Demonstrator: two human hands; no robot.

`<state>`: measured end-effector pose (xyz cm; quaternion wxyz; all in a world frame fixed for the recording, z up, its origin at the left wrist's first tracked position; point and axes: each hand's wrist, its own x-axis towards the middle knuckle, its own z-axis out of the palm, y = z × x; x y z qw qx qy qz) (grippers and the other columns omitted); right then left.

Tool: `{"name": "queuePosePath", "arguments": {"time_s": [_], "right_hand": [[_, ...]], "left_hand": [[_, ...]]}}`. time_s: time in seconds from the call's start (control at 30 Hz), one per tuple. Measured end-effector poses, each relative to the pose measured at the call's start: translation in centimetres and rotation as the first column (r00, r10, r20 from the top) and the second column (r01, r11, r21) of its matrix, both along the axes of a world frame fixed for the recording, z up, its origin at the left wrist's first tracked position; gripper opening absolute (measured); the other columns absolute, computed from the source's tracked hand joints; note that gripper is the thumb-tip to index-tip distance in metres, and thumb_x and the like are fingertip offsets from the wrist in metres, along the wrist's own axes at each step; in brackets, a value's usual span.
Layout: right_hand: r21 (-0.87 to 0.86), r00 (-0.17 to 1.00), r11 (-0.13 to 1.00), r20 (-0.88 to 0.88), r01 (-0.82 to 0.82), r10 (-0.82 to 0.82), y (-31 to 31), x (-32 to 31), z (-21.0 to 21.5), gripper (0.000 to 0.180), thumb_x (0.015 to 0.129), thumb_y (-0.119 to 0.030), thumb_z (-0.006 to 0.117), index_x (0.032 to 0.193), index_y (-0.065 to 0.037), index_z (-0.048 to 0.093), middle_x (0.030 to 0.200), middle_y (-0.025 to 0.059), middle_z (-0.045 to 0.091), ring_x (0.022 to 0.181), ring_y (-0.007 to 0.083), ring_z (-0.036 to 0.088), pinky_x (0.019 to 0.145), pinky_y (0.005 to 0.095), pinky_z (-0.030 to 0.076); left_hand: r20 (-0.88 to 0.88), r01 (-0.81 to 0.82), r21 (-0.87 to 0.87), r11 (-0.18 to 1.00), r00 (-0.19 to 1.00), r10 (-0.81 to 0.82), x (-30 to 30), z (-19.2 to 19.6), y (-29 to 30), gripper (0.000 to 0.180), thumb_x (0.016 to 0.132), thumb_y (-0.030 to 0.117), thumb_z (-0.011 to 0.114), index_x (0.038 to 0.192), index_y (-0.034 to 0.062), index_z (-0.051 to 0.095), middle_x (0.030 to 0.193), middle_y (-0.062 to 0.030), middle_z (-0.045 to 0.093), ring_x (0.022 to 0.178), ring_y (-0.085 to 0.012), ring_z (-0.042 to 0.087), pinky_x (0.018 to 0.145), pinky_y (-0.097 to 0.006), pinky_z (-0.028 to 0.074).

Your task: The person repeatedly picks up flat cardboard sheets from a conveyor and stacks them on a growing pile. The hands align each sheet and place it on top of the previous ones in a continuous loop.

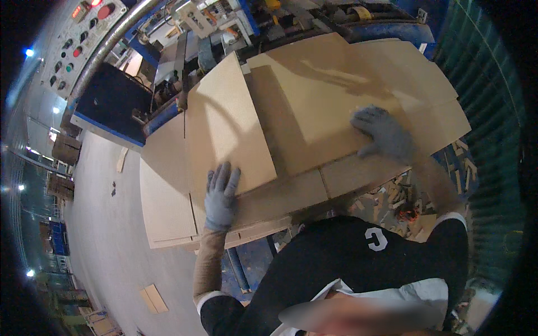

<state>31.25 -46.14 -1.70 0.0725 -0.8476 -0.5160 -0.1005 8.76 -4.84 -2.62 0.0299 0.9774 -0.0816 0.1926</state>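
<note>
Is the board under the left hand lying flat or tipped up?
Flat. The board lies face-up on the stack of boards, and the gloved left hand rests palm-down on its near edge.

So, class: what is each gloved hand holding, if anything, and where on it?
Neither grips anything. The left hand lies flat on a board near its front edge; the right hand presses flat on another board.

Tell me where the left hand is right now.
In the head view, the gloved left hand lies flat on the near edge of the left board, lower centre-left.
</note>
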Motion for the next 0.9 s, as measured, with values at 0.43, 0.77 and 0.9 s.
{"name": "queuePosePath", "arguments": {"time_s": [0.43, 0.77, 0.9], "right_hand": [[0.290, 0.922, 0.914, 0.181, 0.283, -0.342, 9.2, 13.8, -1.5, 0.060, 0.083, -0.045, 0.060, 0.131, -0.012, 0.048, 0.125, 0.0151, 0.053, 0.114, 0.0358, 0.051, 0.097, 0.0467, 0.039], [0.117, -0.157, -0.223, -0.413, 0.968, -0.897, -30.9, 11.7, -3.9, 0.039, 0.079, -0.042, 0.062, 0.096, -0.009, 0.070, 0.103, 0.0140, 0.069, 0.095, 0.0308, 0.067, 0.082, 0.0422, 0.051], [0.234, -0.005, -0.142, -0.505, 0.962, -0.863, -37.9, 9.8, -7.1, 0.028, 0.081, -0.027, 0.061, 0.090, -0.002, 0.069, 0.082, 0.0102, 0.067, 0.076, 0.0225, 0.061, 0.068, 0.0375, 0.046]], "left_hand": [[0.141, -0.387, -0.088, 0.918, 0.907, 0.396, 17.9, 1.2, 6.6, 0.052, 0.079, 0.023, 0.068, 0.124, 0.0024, 0.051, 0.123, -0.0200, 0.054, 0.114, -0.0366, 0.051, 0.098, -0.043, 0.040], [-0.241, -0.841, -0.540, -0.013, 0.140, 0.960, -11.3, -5.5, 13.2, 0.081, 0.086, 0.048, 0.063, 0.138, -0.0072, 0.035, 0.132, -0.0263, 0.049, 0.117, -0.0354, 0.051, 0.102, -0.041, 0.039], [-0.209, -0.427, -0.897, -0.113, 0.184, 0.961, -14.4, -6.6, 12.5, 0.079, 0.086, 0.042, 0.063, 0.139, -0.0087, 0.033, 0.133, -0.0283, 0.047, 0.118, -0.0367, 0.050, 0.100, -0.045, 0.041]]}}
